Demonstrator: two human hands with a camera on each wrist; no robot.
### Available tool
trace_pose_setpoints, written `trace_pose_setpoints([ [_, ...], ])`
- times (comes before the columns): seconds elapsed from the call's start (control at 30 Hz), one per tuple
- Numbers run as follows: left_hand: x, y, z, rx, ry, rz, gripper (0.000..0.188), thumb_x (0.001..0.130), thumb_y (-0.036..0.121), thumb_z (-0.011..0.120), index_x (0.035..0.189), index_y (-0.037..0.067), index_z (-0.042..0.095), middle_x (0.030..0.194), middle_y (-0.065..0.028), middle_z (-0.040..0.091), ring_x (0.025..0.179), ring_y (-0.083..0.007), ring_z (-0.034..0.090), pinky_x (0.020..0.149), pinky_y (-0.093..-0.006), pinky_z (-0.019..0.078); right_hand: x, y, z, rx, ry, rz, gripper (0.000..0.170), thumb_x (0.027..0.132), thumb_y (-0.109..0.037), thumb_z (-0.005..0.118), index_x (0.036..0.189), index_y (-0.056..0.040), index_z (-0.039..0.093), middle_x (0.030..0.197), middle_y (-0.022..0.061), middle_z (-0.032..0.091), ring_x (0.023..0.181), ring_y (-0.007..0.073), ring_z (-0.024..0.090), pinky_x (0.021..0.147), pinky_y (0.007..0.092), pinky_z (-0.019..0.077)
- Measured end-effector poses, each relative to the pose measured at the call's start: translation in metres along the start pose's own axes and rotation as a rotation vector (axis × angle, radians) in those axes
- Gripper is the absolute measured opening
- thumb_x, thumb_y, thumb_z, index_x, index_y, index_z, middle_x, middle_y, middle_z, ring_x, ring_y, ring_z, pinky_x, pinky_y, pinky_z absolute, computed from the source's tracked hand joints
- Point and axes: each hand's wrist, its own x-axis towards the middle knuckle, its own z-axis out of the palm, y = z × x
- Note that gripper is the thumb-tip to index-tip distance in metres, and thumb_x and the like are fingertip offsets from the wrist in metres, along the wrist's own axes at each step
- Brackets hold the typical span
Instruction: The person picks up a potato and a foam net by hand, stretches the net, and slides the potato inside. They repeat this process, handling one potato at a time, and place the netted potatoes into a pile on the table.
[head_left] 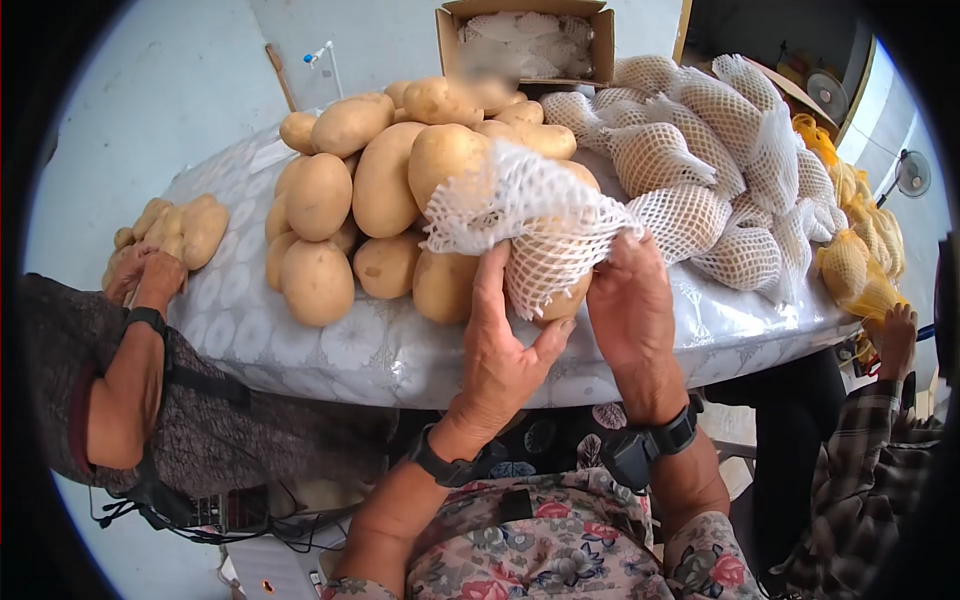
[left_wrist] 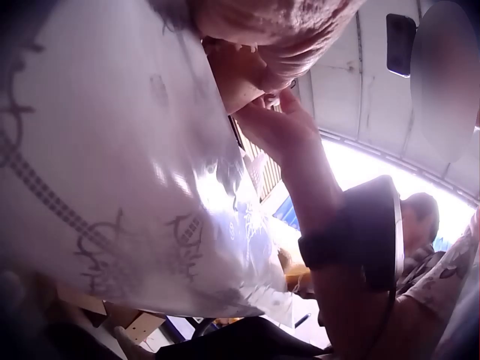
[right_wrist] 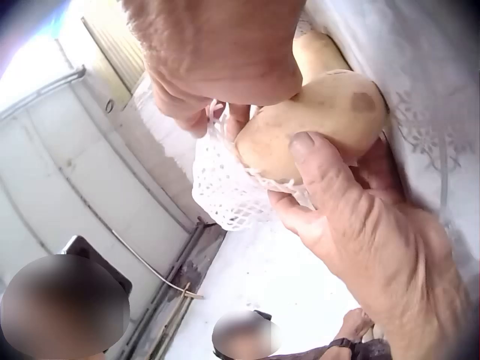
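Between my two hands is a potato partly covered by a white foam net sleeve. My left hand holds the potato from the left and below, its thumb lying on the bare skin in the right wrist view. With fingers and thumb my right hand pinches the net's edge at the right. The loose end of the net spreads up and left over the potato pile. In the left wrist view both hands show, while the potato is mostly hidden.
Netted potatoes are heaped to the right, with yellow-netted ones beyond. A cardboard box of white nets stands behind. People sit at both sides; one person's hands touch potatoes at left. Patterned plastic covers the table.
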Motion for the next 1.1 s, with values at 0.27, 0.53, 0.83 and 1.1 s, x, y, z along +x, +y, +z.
trace_pose_setpoints([
  [0.27, -0.001, 0.007, -0.004, 0.094, -0.02, 0.035, 0.083, 0.076, 0.01, 0.071, 0.139, -0.004, 0.019, 0.132, -0.0219, 0.038, 0.12, -0.0304, 0.044, 0.102, -0.0387, 0.0356, -0.026, -0.007, -0.024, -0.601, -0.005, 0.005, 0.015, 0.081, -0.003, 0.062, 0.092, -0.0023, 0.052, 0.082, -0.001, 0.058, 0.073, 0.0037, 0.052, 0.066, 0.0194, 0.0439],
  [0.53, 0.002, 0.015, -0.009, -0.285, -0.008, -0.109, 0.088, 0.082, 0.038, 0.07, 0.138, -0.004, 0.017, 0.135, -0.0221, 0.035, 0.124, -0.0275, 0.041, 0.103, -0.0382, 0.0334, -0.029, -0.016, -0.02, -1.561, -0.119, -0.193, 0.024, 0.073, -0.006, 0.066, 0.095, -0.0012, 0.057, 0.078, 0.0099, 0.063, 0.079, 0.0204, 0.062, 0.07, 0.0331, 0.049],
  [0.83, -0.002, 0.008, -0.006, 0.056, -0.001, -0.035, 0.085, 0.075, 0.024, 0.077, 0.136, -0.002, 0.024, 0.124, -0.0232, 0.048, 0.111, -0.0323, 0.053, 0.094, -0.0386, 0.043, -0.025, -0.064, -0.01, -0.805, -0.167, -0.195, 0.105, 0.062, -0.031, 0.084, 0.141, 0.002, 0.024, 0.139, 0.0203, 0.039, 0.129, 0.027, 0.039, 0.103, 0.0412, 0.0348],
  [1.1, -0.003, 0.007, -0.005, 0.186, -0.012, -0.004, 0.083, 0.071, 0.021, 0.079, 0.134, -0.003, 0.031, 0.121, -0.0229, 0.05, 0.108, -0.0358, 0.054, 0.09, -0.04, 0.0451, -0.003, -0.023, -0.002, -1.048, -0.486, -0.201, 0.125, 0.052, -0.037, 0.089, 0.143, 0.0032, 0.014, 0.138, 0.0214, 0.037, 0.128, 0.0285, 0.039, 0.106, 0.0358, 0.0335],
])
